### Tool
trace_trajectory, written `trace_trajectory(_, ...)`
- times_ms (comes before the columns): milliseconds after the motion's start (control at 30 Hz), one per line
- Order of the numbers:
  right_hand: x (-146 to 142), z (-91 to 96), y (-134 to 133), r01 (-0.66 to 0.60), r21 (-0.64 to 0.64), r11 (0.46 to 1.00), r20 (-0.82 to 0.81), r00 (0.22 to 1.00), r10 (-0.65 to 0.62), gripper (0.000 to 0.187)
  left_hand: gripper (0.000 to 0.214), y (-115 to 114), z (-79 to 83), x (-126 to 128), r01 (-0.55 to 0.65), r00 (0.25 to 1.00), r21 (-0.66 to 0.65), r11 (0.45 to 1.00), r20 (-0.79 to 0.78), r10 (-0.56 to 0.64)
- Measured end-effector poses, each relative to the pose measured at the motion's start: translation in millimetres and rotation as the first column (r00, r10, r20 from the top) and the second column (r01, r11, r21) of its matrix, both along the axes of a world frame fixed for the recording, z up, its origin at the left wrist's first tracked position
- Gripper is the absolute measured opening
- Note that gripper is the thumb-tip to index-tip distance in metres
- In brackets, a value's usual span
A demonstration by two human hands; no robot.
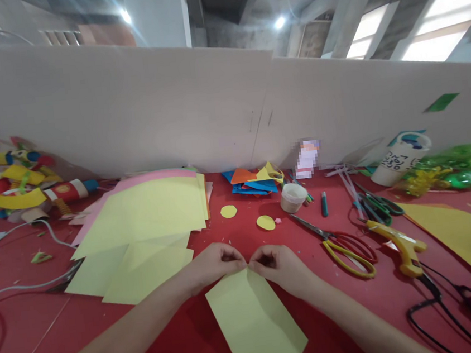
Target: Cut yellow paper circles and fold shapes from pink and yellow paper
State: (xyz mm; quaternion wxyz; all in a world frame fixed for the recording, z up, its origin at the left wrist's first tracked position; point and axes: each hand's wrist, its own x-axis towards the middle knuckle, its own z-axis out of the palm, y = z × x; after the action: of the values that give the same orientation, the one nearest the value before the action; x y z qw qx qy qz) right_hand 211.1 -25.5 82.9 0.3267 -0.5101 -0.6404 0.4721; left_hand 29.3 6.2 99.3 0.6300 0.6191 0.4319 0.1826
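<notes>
A pale yellow sheet of paper (pixel 255 326) lies in front of me, tilted on the red tabletop. At its far edge my left hand (pixel 215 264) and my right hand (pixel 282 266) nearly touch. Both are closed in a pinch, thumbs against fingertips, gripping that edge between them. The exact spot under the fingertips is hidden. Just beyond my hands are two cut yellow paper circles (pixel 266 222), one of them farther back. Open scissors (pixel 344 249) with red and yellow handles rest right of my right hand.
Stacked yellow and pink paper (pixel 158 204) is at the left. A yellow glue gun (pixel 403 246) with its cord lies right, near orange-yellow sheets (pixel 465 242). A small white cup (pixel 293 197), coloured scraps (pixel 255 181) and a white paper cup (pixel 400 160) stand before the white partition (pixel 148 107).
</notes>
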Motion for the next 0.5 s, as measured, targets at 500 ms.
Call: trace_trajectory(500, -1.0, 1.8, -2.4, -0.009, 0.106, 0.994, 0.088, 0.996, -0.001, 0.009, 0.014, 1.1, -0.6, 0.4, -0.010, 1.000, 0.005, 1.000, -0.010, 0.010)
